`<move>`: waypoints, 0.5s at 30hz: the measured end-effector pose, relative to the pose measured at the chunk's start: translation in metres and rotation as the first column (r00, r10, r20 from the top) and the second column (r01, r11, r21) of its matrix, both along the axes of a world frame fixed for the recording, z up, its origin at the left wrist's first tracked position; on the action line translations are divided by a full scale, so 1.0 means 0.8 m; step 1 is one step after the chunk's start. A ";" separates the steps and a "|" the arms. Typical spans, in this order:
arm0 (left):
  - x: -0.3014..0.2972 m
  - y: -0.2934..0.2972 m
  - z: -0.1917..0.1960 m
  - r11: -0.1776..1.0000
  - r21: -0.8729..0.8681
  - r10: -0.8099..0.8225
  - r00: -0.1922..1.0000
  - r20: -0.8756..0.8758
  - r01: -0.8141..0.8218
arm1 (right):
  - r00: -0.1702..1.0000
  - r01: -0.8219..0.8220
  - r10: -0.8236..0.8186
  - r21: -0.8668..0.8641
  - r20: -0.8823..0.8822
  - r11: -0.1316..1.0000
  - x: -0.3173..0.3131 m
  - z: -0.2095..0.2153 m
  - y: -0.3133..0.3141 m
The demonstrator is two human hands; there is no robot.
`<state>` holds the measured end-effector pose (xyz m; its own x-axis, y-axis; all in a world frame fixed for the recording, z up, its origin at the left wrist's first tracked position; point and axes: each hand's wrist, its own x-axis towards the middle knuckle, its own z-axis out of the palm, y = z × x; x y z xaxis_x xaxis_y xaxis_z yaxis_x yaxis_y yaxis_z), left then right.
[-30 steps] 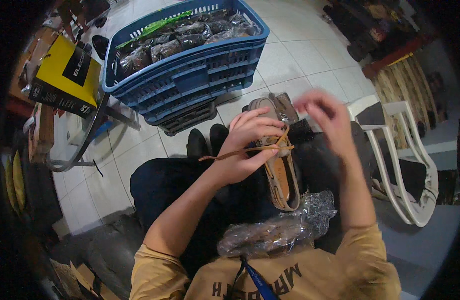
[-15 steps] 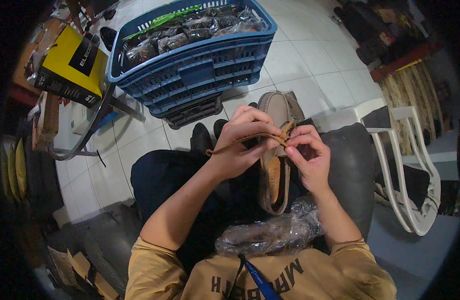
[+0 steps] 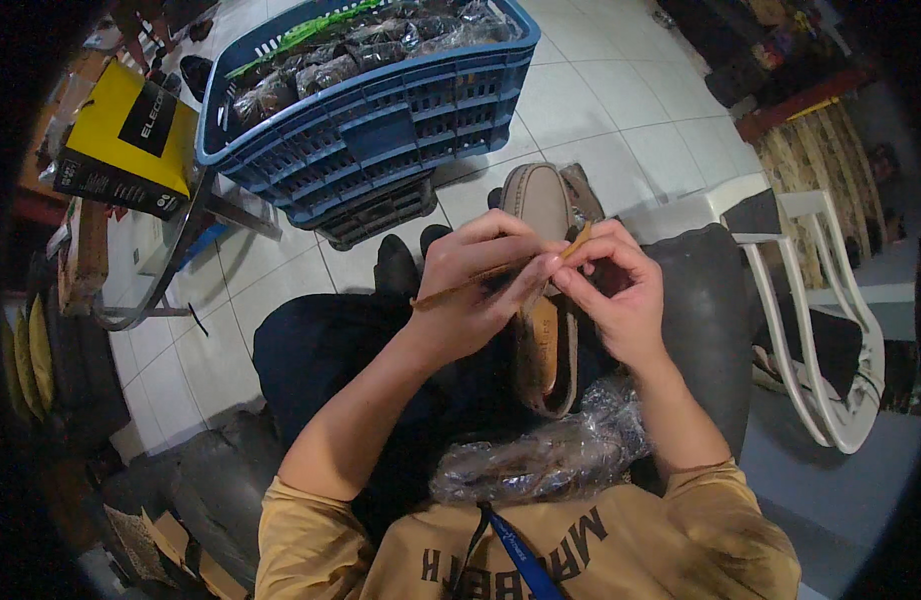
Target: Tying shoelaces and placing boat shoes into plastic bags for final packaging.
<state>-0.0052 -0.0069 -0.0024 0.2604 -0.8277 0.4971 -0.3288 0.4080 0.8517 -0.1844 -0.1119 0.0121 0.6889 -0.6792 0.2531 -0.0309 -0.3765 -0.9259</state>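
A thin brown leather strap (image 3: 459, 292) runs along the palm side of my left hand (image 3: 476, 275), from near the wrist to the fingertips. That hand is closed, pinching the strap. My right hand (image 3: 619, 295) also pinches it, and a tan end stands up between the fingertips of both hands. Just beneath them, a taupe moccasin-style shoe (image 3: 538, 200) lies over my lap, toe pointing away, its tan insole (image 3: 543, 345) visible toward me. My hands cover its middle. A second brown shoe (image 3: 581, 190) shows partly behind its toe.
A clear-plastic-wrapped bundle (image 3: 541, 462) rests on my lap. Ahead stands a blue crate (image 3: 381, 135) of plastic-wrapped items. A yellow and black box (image 3: 131, 135) sits at far left, and a white plastic chair (image 3: 796, 330) stands at right. Dark padded seating (image 3: 696, 340) is beside my right arm.
My fingertips have drawn closer together on the strap, and its tan end now points up and right. The strap's gap beside my left fingers has narrowed. The view has shifted slightly.
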 end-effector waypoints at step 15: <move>0.016 -0.018 0.040 0.962 0.159 -0.149 0.912 -0.382 0.224 | 0.997 -0.059 0.034 0.449 0.062 0.892 0.005 0.012 -0.021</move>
